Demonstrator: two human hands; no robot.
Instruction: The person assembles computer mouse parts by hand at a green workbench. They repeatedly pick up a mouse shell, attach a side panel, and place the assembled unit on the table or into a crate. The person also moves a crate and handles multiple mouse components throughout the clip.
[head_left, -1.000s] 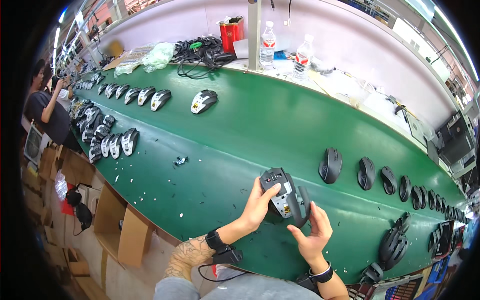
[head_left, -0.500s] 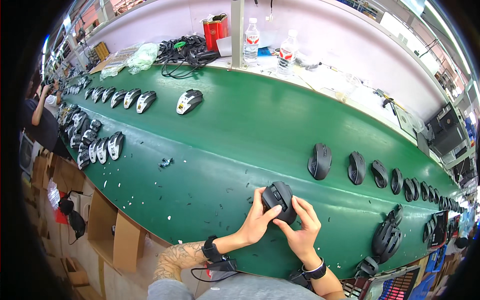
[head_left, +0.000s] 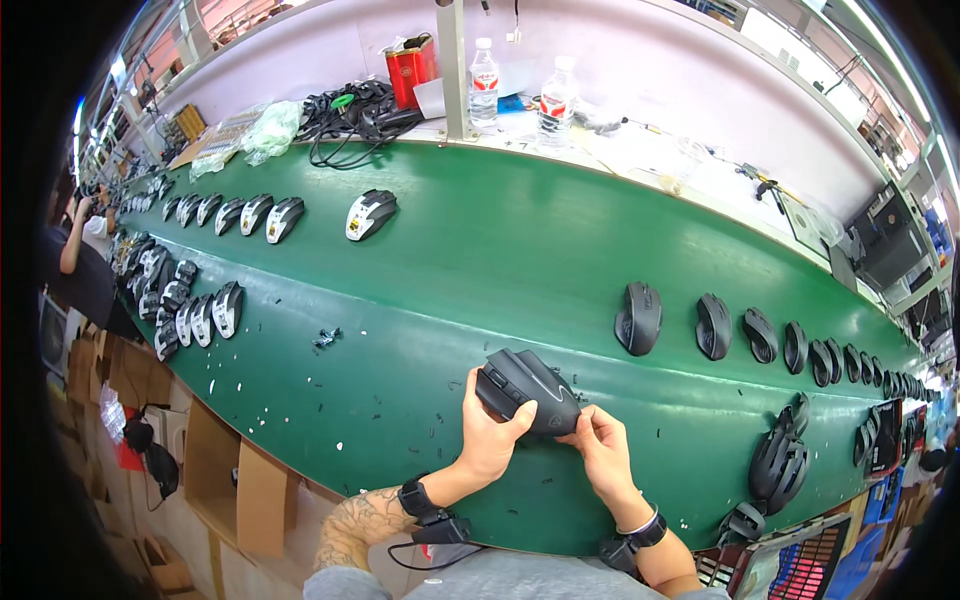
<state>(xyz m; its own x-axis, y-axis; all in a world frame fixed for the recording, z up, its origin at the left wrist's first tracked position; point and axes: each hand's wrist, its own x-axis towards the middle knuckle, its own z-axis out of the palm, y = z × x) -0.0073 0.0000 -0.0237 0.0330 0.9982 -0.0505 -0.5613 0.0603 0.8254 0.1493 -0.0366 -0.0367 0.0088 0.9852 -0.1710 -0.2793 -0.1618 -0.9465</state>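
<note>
A black computer mouse (head_left: 532,388) is raised over the near part of the green bench, tilted with its rear end toward my right. My left hand (head_left: 490,430) grips its left side, thumb lying along the near side. The fingertips of my right hand (head_left: 600,440) pinch the rear end of the shell at the lower right. Whether a small part sits between those fingertips is hidden. Beyond it, to the right, another black mouse (head_left: 638,318) lies at the head of a row of similar mice.
White-and-black mice (head_left: 371,214) stand in a row at the left, above a heap of mice (head_left: 165,290). Dark scraps dot the green bench (head_left: 450,240). Black mice (head_left: 778,465) are piled at the right. Bottles (head_left: 484,82) stand on the back shelf. A cardboard box (head_left: 262,490) sits below; a person is far left.
The mouse has been turned so its rear end points right and its side faces up. My right hand has shifted from its right side to a pinch at the rear.
</note>
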